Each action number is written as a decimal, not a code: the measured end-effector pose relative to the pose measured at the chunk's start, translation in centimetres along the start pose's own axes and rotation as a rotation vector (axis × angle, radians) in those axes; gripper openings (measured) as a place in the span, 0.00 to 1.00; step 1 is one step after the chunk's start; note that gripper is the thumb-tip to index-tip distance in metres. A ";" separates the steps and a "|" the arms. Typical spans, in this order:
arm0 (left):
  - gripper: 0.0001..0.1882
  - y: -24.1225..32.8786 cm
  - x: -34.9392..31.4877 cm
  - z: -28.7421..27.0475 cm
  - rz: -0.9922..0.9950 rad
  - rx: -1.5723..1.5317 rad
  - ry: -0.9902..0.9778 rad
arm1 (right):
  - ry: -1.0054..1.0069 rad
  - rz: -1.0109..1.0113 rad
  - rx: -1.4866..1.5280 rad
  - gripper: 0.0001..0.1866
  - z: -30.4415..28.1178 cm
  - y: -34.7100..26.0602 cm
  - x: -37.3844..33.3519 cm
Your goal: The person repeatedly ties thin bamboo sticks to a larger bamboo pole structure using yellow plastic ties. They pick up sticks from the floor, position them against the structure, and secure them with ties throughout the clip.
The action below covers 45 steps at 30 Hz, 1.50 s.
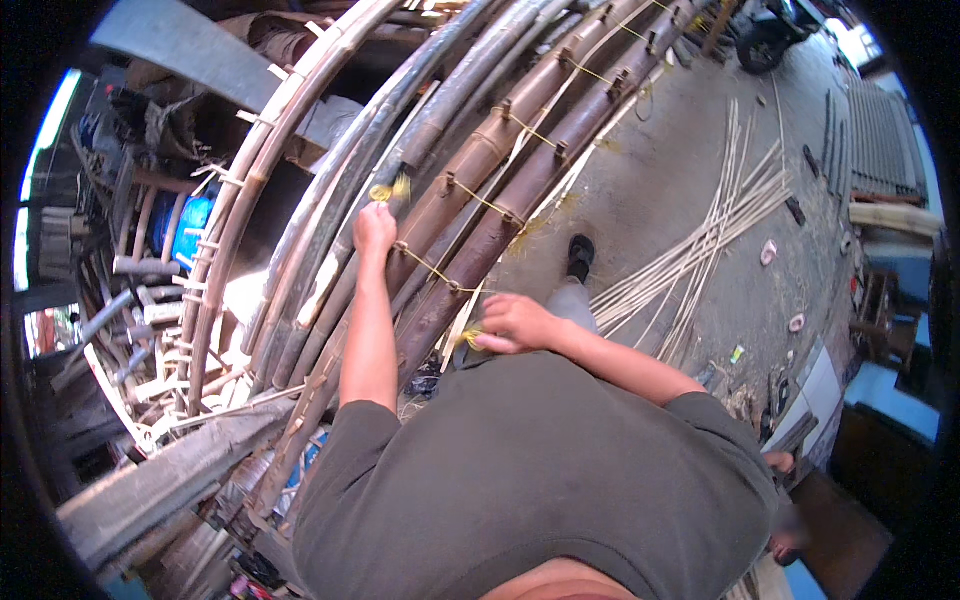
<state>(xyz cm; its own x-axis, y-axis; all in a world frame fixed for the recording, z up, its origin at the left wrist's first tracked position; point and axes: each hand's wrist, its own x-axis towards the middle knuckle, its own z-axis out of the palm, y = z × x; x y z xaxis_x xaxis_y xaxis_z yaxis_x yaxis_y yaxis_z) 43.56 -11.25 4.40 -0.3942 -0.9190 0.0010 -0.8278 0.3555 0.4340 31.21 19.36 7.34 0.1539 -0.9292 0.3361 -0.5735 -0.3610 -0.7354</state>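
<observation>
Two long brown bamboo poles point(465, 190) with short pegs run side by side away from me. Yellow cord point(430, 266) is strung between their pegs in several spans. Over the left pole my left hand point(376, 232) is closed, with a yellow cord bundle point(392, 189) showing beyond its fingers. Close to my body, right of the poles, my right hand point(518, 322) is curled around another yellow cord bundle point(470, 337). Its fingertips are partly hidden, and a taut strand between the hands cannot be made out.
More grey bamboo poles point(350, 190) and a curved pegged frame point(232, 190) lie to the left. Thin pale bamboo strips point(700, 250) are crossed on the concrete floor point(640, 160) at right. A wheel point(758, 52) stands far off; a concrete beam point(180, 460) lies lower left.
</observation>
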 end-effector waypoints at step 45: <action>0.18 57.4 5.9 14.7 0.486 -0.593 -0.642 | 0.652 1.281 0.296 0.30 -41.7 43.9 -24.3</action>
<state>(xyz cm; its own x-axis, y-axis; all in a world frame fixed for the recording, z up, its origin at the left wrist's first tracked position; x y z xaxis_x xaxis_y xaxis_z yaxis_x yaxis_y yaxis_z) -12.14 6.27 16.07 -0.9230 -0.3678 -0.1129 -0.2551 0.3653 0.8953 -31.26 29.35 -8.59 -0.7514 -0.4496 -0.4830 0.1590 0.5870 -0.7938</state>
